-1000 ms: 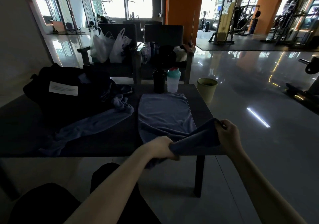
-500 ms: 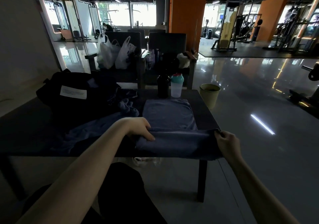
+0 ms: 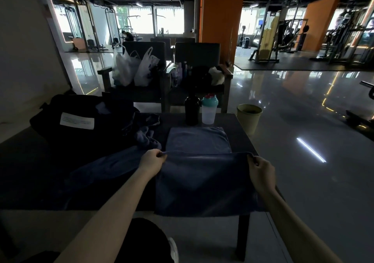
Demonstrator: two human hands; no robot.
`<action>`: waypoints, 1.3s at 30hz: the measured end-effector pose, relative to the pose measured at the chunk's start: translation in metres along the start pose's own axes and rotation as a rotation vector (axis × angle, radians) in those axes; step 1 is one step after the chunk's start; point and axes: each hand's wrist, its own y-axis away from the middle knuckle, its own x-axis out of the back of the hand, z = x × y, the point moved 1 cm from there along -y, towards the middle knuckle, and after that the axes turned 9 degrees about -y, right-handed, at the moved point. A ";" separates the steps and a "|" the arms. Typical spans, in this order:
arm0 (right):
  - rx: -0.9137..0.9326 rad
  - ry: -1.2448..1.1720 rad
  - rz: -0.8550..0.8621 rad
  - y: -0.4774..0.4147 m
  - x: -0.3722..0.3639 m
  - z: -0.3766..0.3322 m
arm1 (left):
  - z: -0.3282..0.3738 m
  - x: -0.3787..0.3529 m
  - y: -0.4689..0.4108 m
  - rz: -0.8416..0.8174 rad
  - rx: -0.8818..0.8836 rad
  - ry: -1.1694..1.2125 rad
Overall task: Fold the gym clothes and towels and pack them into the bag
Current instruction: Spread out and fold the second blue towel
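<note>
A blue-grey towel (image 3: pixel 199 141) lies on the dark table (image 3: pixel 240 133), its far half flat and its near half lifted. My left hand (image 3: pixel 152 159) pinches the towel's left near corner and my right hand (image 3: pixel 261 166) pinches the right one. The raised edge stretches taut between them over the towel's middle, and the fold hangs past the table's front edge. A black gym bag (image 3: pixel 81 117) with a white label sits at the table's left. A second blue-grey towel (image 3: pixel 109 165) trails crumpled from beside the bag toward my left forearm.
A black bottle (image 3: pixel 191 110) and a clear shaker with a teal lid (image 3: pixel 209 109) stand just behind the towel. A yellowish bin (image 3: pixel 249 117) is on the floor past the table's right corner. Dark chairs (image 3: pixel 197 60) holding white plastic bags (image 3: pixel 133 68) stand behind.
Both hands have spread apart and carried the towel's near edge up and forward over its far half. The towel went from bunched at the table's front edge to stretched taut.
</note>
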 end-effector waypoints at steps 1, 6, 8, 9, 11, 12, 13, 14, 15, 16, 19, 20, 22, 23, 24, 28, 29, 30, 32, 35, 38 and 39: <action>-0.001 0.015 0.001 -0.008 -0.007 0.001 | -0.001 -0.006 -0.009 0.022 0.006 -0.011; -0.050 0.078 0.031 -0.049 -0.039 0.014 | -0.006 -0.033 -0.058 0.102 0.020 -0.048; -0.069 0.097 0.037 -0.063 -0.049 0.021 | -0.008 -0.041 -0.077 0.116 0.026 -0.057; -0.074 0.105 0.037 -0.070 -0.054 0.025 | -0.009 -0.046 -0.086 0.122 0.027 -0.063; -0.081 0.118 0.039 -0.081 -0.063 0.032 | -0.011 -0.053 -0.102 0.137 0.023 -0.080; -0.086 0.130 0.041 -0.086 -0.068 0.036 | -0.012 -0.057 -0.108 0.141 0.020 -0.100; -0.094 0.144 0.043 -0.090 -0.072 0.039 | -0.013 -0.061 -0.113 0.144 0.013 -0.126; -0.100 0.157 0.040 -0.094 -0.076 0.042 | -0.015 -0.065 -0.119 0.143 0.004 -0.150; -0.106 0.167 0.033 -0.096 -0.080 0.046 | -0.018 -0.070 -0.123 0.143 -0.008 -0.174; -0.111 0.175 0.022 -0.098 -0.084 0.048 | -0.020 -0.075 -0.127 0.142 -0.018 -0.196; -0.108 0.259 -0.009 -0.098 -0.093 0.053 | -0.024 -0.085 -0.131 0.160 -0.023 -0.256; -0.081 0.314 -0.004 -0.095 -0.095 0.052 | -0.025 -0.088 -0.130 0.183 -0.032 -0.303; 0.020 0.430 -0.027 -0.086 -0.099 0.049 | -0.025 -0.099 -0.125 0.266 -0.126 -0.413; 0.078 0.493 -0.069 -0.081 -0.102 0.049 | -0.023 -0.105 -0.121 0.288 -0.203 -0.437; 0.121 0.565 -0.140 -0.075 -0.107 0.049 | -0.021 -0.111 -0.115 0.275 -0.271 -0.450; 0.070 0.725 -0.433 -0.066 -0.122 0.064 | -0.029 -0.133 -0.102 -0.039 -0.309 -0.590; 0.045 0.729 -0.449 -0.068 -0.122 0.068 | -0.034 -0.132 -0.102 -0.092 -0.278 -0.624; 0.034 0.734 -0.451 -0.070 -0.123 0.070 | -0.038 -0.132 -0.103 -0.102 -0.264 -0.640; 0.026 0.747 -0.454 -0.073 -0.121 0.070 | -0.040 -0.130 -0.103 -0.102 -0.267 -0.664; 0.018 0.757 -0.465 -0.073 -0.122 0.068 | -0.036 -0.128 -0.102 -0.119 -0.258 -0.691; 0.061 0.669 -0.353 -0.081 -0.124 0.062 | -0.029 -0.120 -0.113 0.006 -0.273 -0.639; 0.086 0.618 -0.289 -0.087 -0.124 0.059 | -0.026 -0.114 -0.122 0.079 -0.276 -0.591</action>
